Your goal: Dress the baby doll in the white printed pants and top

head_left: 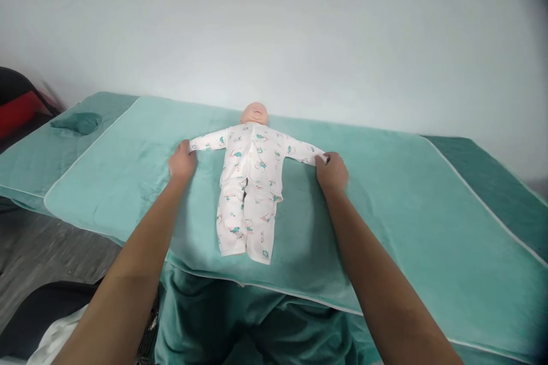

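Note:
A baby doll (pixel 254 113) lies on its back, its head toward the wall. It wears a white printed baby shirt (pixel 259 151) over matching baby trousers (pixel 233 222). Both sleeves are stretched out sideways. My left hand (pixel 182 161) is closed on the cuff of the sleeve at the left. At the right, my right hand (pixel 332 171) pinches the end of the other sleeve. The doll's hands and feet do not show.
A green padded cover (pixel 411 228) is spread over the massage bed (pixel 25 168), which stands along a white wall (pixel 299 51). A face hole (pixel 79 123) is at the left end. Dark chairs (pixel 51 302) stand at the left, one with a red item (pixel 19 114).

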`<state>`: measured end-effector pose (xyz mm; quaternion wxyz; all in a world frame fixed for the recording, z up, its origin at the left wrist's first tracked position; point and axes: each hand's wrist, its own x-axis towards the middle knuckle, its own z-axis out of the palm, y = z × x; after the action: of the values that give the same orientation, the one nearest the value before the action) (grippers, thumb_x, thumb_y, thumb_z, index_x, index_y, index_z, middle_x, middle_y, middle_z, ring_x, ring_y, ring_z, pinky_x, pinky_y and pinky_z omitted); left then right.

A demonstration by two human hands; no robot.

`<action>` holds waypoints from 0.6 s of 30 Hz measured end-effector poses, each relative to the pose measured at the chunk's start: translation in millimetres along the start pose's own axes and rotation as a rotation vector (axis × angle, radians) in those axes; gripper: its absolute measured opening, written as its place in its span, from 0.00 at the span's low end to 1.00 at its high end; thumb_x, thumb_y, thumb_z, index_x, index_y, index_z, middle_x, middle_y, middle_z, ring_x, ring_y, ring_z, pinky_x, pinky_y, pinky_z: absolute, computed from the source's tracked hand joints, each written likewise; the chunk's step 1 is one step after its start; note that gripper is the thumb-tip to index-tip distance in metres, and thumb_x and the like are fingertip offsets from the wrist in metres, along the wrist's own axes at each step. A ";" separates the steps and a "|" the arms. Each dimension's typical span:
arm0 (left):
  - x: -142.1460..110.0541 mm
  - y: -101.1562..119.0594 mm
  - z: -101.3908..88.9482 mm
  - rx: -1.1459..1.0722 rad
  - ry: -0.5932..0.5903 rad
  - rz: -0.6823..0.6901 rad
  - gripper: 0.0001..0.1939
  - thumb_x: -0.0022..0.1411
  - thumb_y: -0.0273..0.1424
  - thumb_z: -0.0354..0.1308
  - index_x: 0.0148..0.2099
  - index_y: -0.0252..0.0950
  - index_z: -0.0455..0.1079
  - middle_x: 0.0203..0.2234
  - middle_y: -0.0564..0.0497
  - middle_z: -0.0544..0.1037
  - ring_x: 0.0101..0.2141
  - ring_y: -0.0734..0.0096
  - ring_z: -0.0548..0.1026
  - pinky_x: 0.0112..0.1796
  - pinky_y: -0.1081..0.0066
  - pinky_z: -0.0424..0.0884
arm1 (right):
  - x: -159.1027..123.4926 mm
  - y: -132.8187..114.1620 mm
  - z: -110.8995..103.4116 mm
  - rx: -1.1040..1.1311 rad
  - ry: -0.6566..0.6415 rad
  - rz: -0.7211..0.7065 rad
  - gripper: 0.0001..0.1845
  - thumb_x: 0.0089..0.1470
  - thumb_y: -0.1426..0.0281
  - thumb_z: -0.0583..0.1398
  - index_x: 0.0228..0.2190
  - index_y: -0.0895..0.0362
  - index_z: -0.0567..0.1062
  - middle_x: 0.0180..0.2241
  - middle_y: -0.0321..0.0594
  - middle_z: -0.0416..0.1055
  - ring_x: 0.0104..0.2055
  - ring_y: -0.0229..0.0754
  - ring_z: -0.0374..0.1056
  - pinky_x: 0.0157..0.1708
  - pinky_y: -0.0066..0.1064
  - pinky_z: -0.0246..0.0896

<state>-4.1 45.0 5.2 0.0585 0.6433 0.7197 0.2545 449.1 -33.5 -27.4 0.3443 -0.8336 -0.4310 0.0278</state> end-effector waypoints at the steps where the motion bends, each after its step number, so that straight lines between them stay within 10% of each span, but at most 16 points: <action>1: 4.0 -0.1 2.2 -0.011 0.029 0.000 0.22 0.68 0.31 0.51 0.63 0.40 0.67 0.53 0.38 0.76 0.48 0.48 0.75 0.45 0.59 0.67 | 4.9 1.6 2.0 0.015 0.004 0.000 0.20 0.58 0.60 0.57 0.47 0.57 0.74 0.46 0.51 0.73 0.44 0.50 0.66 0.48 0.41 0.60; 18: 7.7 -3.5 9.5 -0.063 0.144 -0.058 0.24 0.64 0.22 0.53 0.61 0.38 0.68 0.59 0.37 0.65 0.45 0.54 0.76 0.44 0.59 0.70 | 9.4 12.1 4.1 0.176 0.279 -0.164 0.15 0.48 0.71 0.57 0.40 0.58 0.72 0.50 0.53 0.62 0.54 0.53 0.61 0.59 0.50 0.57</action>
<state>-4.6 54.9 -2.6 0.0339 0.5998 0.7322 0.3209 462.1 -29.1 -35.3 0.4734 -0.7581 -0.4417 -0.0785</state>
